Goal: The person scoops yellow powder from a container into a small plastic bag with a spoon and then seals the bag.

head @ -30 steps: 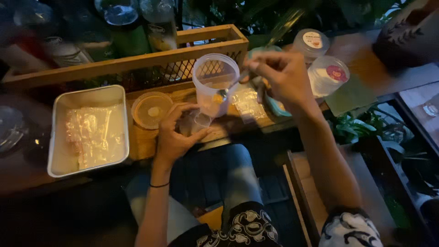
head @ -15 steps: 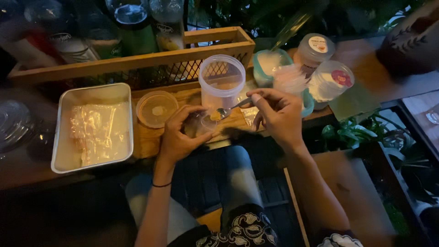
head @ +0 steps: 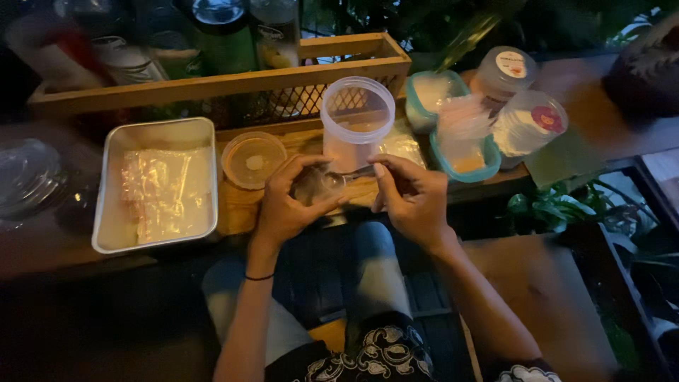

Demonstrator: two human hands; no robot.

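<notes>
My left hand (head: 284, 204) cups a small clear plastic bag (head: 316, 187) at the front edge of the wooden counter (head: 240, 212). My right hand (head: 412, 200) pinches a metal spoon (head: 345, 179) whose bowl rests at the bag's mouth. Just behind both hands stands a tall clear plastic tub (head: 356, 121), open at the top. A round orange-tinted lid (head: 253, 160) lies to the left of the tub.
A metal tray (head: 106, 185) with clear plastic bags sits at the left. A wooden crate (head: 233, 81) of bottles runs along the back. Teal-rimmed containers (head: 463, 157) and lidded jars (head: 529, 126) stand at the right. Potted leaves (head: 559, 212) lie below right.
My right hand came down from above the tall tub to the small bag, bringing the spoon with it. My left hand stayed on the bag.
</notes>
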